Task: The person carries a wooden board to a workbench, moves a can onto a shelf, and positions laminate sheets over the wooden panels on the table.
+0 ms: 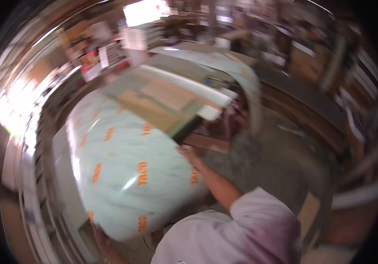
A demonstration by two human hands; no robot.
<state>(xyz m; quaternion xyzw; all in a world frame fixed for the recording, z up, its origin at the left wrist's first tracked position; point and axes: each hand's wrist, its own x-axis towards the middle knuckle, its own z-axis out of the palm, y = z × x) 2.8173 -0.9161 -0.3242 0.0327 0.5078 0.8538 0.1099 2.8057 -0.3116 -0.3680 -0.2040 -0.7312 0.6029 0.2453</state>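
A large pale green sheet (123, 154), glossy and printed with orange marks, bows upward in front of me. It looks like a panel under protective film. At its near left edge, my left hand (100, 233) is closed on the rim, with some fingers hidden behind it. My right hand (188, 155) grips the right edge, its arm stretched forward; motion blurs the fingers. Beyond the sheet, a brown board (173, 94) with a lighter rectangular patch lies on a work surface. A white strip (187, 83) runs along the board's far side.
Another pale green film or sheet (246, 75) curves down past the table's right end. Dark long boards (303, 105) are stacked at the right, above grey floor (272, 154). Shelving (43, 176) lines the left. White boxes (142, 37) stand under a bright window.
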